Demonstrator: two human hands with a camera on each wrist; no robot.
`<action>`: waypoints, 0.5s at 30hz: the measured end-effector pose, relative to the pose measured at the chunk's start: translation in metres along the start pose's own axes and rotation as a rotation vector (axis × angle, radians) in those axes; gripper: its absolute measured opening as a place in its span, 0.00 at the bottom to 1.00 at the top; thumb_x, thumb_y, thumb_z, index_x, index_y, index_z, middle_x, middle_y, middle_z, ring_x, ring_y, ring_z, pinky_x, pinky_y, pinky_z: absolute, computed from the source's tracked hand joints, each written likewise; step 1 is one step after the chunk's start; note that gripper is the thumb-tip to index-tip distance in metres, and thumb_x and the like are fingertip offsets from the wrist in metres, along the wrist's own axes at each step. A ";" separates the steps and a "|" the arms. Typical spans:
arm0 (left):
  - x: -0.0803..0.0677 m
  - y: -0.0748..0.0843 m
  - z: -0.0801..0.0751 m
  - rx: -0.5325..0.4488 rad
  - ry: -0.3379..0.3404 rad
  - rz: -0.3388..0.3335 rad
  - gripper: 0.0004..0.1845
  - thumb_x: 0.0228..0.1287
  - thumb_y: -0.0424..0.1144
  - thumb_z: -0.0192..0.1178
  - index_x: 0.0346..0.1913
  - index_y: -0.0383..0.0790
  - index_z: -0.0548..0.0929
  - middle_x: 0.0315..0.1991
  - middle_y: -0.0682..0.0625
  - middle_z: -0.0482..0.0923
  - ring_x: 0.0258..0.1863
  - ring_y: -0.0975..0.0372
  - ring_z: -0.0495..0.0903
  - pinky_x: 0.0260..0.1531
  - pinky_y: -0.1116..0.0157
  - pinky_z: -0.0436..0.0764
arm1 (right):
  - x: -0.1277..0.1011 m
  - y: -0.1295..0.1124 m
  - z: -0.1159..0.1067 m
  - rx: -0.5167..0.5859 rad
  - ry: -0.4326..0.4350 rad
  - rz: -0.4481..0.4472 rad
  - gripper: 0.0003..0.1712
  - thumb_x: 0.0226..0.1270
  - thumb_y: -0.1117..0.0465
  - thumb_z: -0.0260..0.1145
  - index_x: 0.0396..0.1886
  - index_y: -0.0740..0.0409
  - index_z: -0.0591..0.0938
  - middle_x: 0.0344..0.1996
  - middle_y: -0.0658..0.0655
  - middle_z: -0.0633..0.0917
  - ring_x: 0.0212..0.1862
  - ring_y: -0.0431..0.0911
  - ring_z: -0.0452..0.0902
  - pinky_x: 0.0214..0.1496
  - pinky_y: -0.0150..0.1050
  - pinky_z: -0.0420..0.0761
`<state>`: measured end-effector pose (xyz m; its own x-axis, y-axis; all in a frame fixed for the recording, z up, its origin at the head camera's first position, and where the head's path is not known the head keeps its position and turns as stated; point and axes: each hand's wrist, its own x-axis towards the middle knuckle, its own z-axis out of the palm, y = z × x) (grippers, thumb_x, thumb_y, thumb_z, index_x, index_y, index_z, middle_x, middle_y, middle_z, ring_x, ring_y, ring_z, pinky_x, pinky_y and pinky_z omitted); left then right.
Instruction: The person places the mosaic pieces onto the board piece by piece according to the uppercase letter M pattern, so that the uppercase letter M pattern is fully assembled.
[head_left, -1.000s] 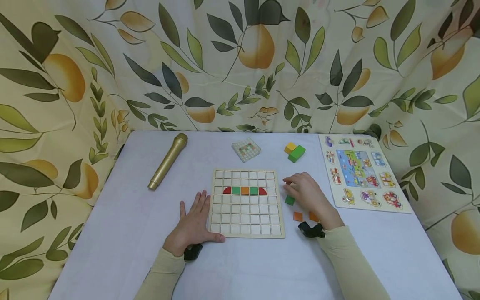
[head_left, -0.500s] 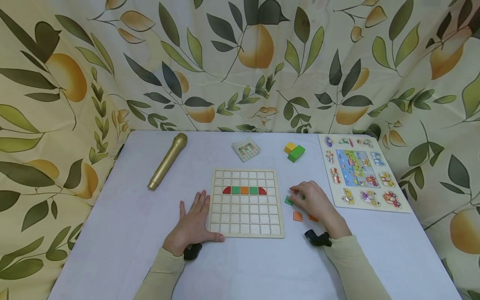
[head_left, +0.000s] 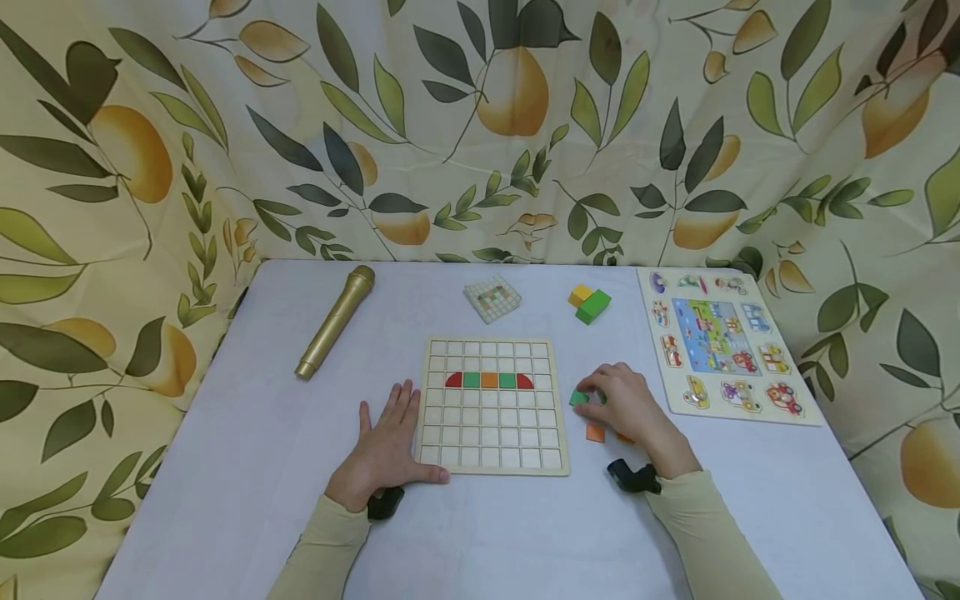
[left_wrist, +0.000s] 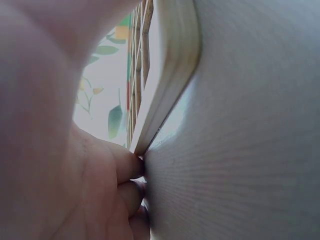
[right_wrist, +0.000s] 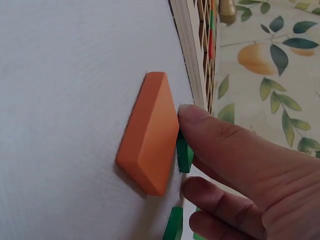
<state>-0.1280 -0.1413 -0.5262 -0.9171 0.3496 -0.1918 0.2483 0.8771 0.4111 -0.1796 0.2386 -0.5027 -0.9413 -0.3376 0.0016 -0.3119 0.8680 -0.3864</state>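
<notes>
Fingers of the right hand (head_left: 630,408) curl around a small green tile (head_left: 578,398), pinching it just off the right edge of the wooden grid board (head_left: 491,406); in the right wrist view the thumb tip (right_wrist: 192,117) presses against the green piece (right_wrist: 184,152), and a second green piece (right_wrist: 173,223) shows below it near the frame's bottom. An orange tile (head_left: 596,432) lies flat on the table (head_left: 247,433) just beside that hand, toward the near edge, and a sliver of another orange piece shows at the hand's side. The left hand (head_left: 386,446) lies flat with fingers spread, holding nothing, its thumb along the board's near-left corner; the left wrist view shows the fingertips (left_wrist: 131,167) touching the board's edge (left_wrist: 170,75).

The board sits at the table's middle. Its third row carries a red half-round, green, orange, green and another red half-round. Toward the far edge lies a small patterned card (head_left: 492,299), with a yellow and green block pair (head_left: 590,303) near it to the right. A gold microphone (head_left: 336,321) rests slantwise toward the far-left corner. A picture puzzle of vehicles (head_left: 723,344) lies along the right edge. Leaf-and-pear printed cloth (head_left: 480,125) hangs behind the table.
</notes>
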 end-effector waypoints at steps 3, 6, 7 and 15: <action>0.000 0.000 0.000 -0.001 0.000 -0.001 0.75 0.33 0.77 0.68 0.77 0.32 0.48 0.77 0.39 0.38 0.75 0.49 0.33 0.61 0.32 0.30 | 0.000 -0.001 0.001 -0.013 0.005 -0.003 0.16 0.54 0.56 0.78 0.39 0.58 0.88 0.38 0.54 0.83 0.46 0.54 0.72 0.47 0.55 0.70; 0.000 0.000 0.000 0.003 0.000 -0.002 0.75 0.33 0.77 0.68 0.77 0.32 0.47 0.77 0.39 0.38 0.75 0.49 0.33 0.61 0.32 0.30 | 0.000 -0.001 0.002 -0.018 0.011 -0.007 0.15 0.53 0.56 0.78 0.39 0.58 0.88 0.37 0.54 0.82 0.45 0.54 0.72 0.47 0.54 0.70; 0.000 0.000 0.000 0.005 -0.001 -0.003 0.75 0.33 0.78 0.67 0.77 0.32 0.47 0.77 0.40 0.38 0.75 0.49 0.32 0.61 0.32 0.30 | 0.000 -0.002 0.002 -0.020 0.012 -0.007 0.15 0.54 0.56 0.78 0.39 0.58 0.88 0.37 0.53 0.82 0.45 0.54 0.72 0.47 0.54 0.70; 0.000 0.000 0.000 0.012 -0.004 -0.003 0.75 0.34 0.77 0.68 0.77 0.32 0.47 0.77 0.40 0.38 0.75 0.49 0.33 0.61 0.32 0.30 | -0.001 -0.005 0.002 -0.014 0.007 0.005 0.14 0.55 0.58 0.77 0.39 0.59 0.87 0.38 0.54 0.82 0.45 0.53 0.72 0.48 0.54 0.70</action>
<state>-0.1279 -0.1412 -0.5265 -0.9167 0.3480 -0.1964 0.2491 0.8820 0.4000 -0.1771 0.2341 -0.5027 -0.9436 -0.3309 0.0066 -0.3092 0.8745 -0.3736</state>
